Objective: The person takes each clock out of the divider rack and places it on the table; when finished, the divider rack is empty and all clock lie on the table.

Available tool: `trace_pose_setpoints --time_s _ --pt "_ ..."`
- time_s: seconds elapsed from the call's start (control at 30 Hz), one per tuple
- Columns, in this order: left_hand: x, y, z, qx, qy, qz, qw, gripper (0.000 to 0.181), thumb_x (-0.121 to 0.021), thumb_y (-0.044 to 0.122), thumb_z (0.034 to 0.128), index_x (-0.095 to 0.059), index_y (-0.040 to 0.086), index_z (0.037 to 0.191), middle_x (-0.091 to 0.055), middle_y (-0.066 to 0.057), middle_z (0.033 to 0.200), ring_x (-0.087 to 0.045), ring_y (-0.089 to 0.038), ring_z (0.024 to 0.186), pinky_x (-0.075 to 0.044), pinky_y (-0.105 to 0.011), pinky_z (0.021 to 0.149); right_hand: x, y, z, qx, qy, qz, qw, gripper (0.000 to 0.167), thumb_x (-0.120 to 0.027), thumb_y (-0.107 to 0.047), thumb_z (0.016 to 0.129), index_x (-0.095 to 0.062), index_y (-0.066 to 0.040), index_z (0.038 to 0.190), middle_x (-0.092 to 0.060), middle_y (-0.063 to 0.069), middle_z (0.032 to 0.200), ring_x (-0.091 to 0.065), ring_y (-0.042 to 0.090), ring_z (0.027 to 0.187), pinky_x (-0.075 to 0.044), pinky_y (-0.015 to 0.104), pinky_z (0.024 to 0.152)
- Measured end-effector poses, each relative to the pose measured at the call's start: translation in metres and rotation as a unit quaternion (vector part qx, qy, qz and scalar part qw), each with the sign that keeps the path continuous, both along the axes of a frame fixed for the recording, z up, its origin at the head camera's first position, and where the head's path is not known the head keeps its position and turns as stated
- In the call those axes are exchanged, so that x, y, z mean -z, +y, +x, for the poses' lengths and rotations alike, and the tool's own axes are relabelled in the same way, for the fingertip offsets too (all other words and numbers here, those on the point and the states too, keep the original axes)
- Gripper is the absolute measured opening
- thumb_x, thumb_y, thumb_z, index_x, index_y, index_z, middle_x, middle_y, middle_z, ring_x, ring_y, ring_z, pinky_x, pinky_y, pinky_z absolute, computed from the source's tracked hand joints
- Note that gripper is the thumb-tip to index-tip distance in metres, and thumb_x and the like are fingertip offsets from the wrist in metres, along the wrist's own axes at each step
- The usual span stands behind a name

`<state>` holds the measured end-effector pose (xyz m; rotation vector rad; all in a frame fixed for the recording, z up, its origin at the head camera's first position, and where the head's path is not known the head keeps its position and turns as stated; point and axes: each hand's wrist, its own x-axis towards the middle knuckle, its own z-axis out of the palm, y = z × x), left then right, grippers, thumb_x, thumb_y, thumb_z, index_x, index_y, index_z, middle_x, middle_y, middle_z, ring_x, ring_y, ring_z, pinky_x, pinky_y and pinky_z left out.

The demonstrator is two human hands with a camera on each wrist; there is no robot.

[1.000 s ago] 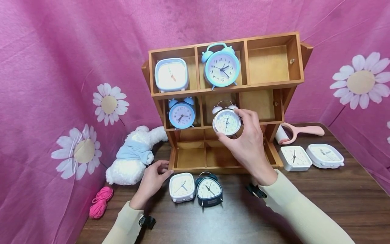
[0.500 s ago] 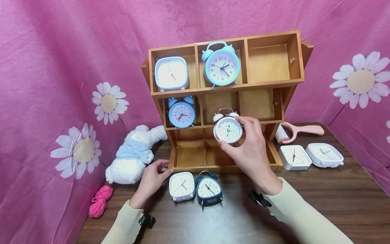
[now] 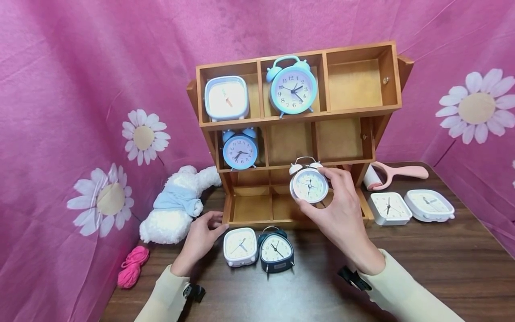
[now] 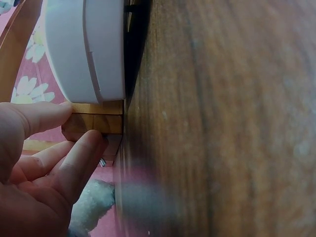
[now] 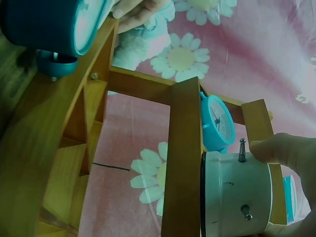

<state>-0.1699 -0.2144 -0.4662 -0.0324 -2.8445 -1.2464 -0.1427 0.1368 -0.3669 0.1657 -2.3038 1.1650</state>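
My right hand (image 3: 339, 212) grips a white twin-bell alarm clock (image 3: 309, 185) by its sides, thumb low and fingers at the upper right. The clock hangs in front of the wooden shelf (image 3: 362, 112), below the middle row; its two small feet show in the right wrist view on the clock's white case (image 5: 237, 192). At the shelf's lower left corner my left hand (image 3: 203, 237) pinches the wooden edge (image 4: 94, 123) between thumb and fingers. Beside that hand, on the table, stand a white square clock (image 3: 240, 247) and a dark green triangular clock (image 3: 276, 251).
Upper compartments hold a pale square clock (image 3: 227, 98), a light blue twin-bell clock (image 3: 293, 89) and a blue clock (image 3: 240, 151). Right of the shelf lie two white clocks (image 3: 389, 208) and a pink lint roller (image 3: 402, 172). A plush toy (image 3: 177, 205) and pink yarn (image 3: 133, 267) lie left.
My right hand has moved the white twin-bell clock down and slightly right, from the front of the middle row to below it. My left hand stays at the shelf corner.
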Motion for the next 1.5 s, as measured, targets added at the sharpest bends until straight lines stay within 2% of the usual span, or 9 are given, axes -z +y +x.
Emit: trace_pose_setpoints --time_s 0.2,0.47,0.8,0.9,1.03,1.2,1.5 --pt "0.002 0.001 -0.001 0.0 0.0 0.001 1.0 0.032 -0.085 0.016 0.1011 -0.077 0.006 0.13 -0.084 -0.011 0.118 -0.079 -0.024 0.104 -0.061 -0.033 0.083 0.009 0.008 0.004 -0.001 -0.019 0.014 0.9997 0.084 -0.103 -0.02 0.075 -0.064 -0.002 0.147 -0.061 0.019 0.142 -0.062 0.038 0.129 -0.044 0.047 0.104" --pt "0.005 0.002 -0.002 0.008 0.006 -0.005 0.9999 0.032 -0.085 0.016 0.1007 -0.077 0.006 0.13 -0.084 -0.011 0.117 -0.08 -0.024 0.103 -0.063 -0.036 0.084 0.024 0.023 0.011 0.008 -0.042 0.036 0.9985 0.082 -0.103 -0.024 0.074 -0.066 -0.003 0.145 -0.062 0.02 0.141 -0.06 0.039 0.128 -0.042 0.048 0.1" --pt "0.003 0.002 -0.002 0.009 0.01 -0.01 0.9999 0.031 -0.085 0.016 0.101 -0.077 0.006 0.129 -0.084 -0.011 0.116 -0.079 -0.023 0.103 -0.063 -0.039 0.086 0.045 0.038 0.019 0.006 -0.045 0.057 0.9973 0.08 -0.103 -0.021 0.072 -0.068 -0.002 0.142 -0.067 0.019 0.135 -0.062 0.037 0.124 -0.04 0.037 0.098" --pt "0.002 0.002 -0.001 0.008 0.008 -0.009 0.9999 0.031 -0.085 0.017 0.1014 -0.077 0.006 0.13 -0.084 -0.011 0.117 -0.079 -0.023 0.103 -0.063 -0.038 0.085 0.049 0.042 0.023 0.003 -0.056 0.064 0.9964 0.081 -0.104 -0.024 0.072 -0.068 -0.002 0.142 -0.067 0.019 0.136 -0.063 0.038 0.123 -0.042 0.042 0.097" --pt "0.002 0.001 0.0 0.008 0.006 -0.008 0.9999 0.031 -0.084 0.017 0.1014 -0.077 0.006 0.13 -0.084 -0.011 0.117 -0.079 -0.023 0.102 -0.062 -0.036 0.083 0.055 0.044 0.031 -0.003 -0.096 0.077 0.9925 0.084 -0.105 -0.03 0.072 -0.068 -0.004 0.144 -0.067 0.018 0.137 -0.067 0.039 0.123 -0.049 0.053 0.095" --pt "0.001 0.0 0.0 0.011 0.01 -0.007 0.9999 0.031 -0.084 0.017 0.1014 -0.077 0.005 0.13 -0.084 -0.011 0.117 -0.079 -0.023 0.102 -0.061 -0.034 0.082 0.061 0.045 0.038 -0.008 -0.134 0.088 0.987 0.087 -0.105 -0.036 0.074 -0.067 -0.005 0.145 -0.067 0.018 0.137 -0.07 0.04 0.121 -0.052 0.056 0.095" --pt "0.002 0.0 -0.001 0.007 0.012 -0.01 0.9998 0.032 -0.085 0.016 0.1003 -0.077 0.005 0.13 -0.085 -0.011 0.116 -0.08 -0.024 0.103 -0.062 -0.035 0.087 0.072 0.043 0.046 -0.016 -0.138 0.095 0.9857 0.084 -0.106 -0.036 0.071 -0.07 -0.003 0.14 -0.071 0.018 0.132 -0.072 0.04 0.119 -0.055 0.06 0.095"
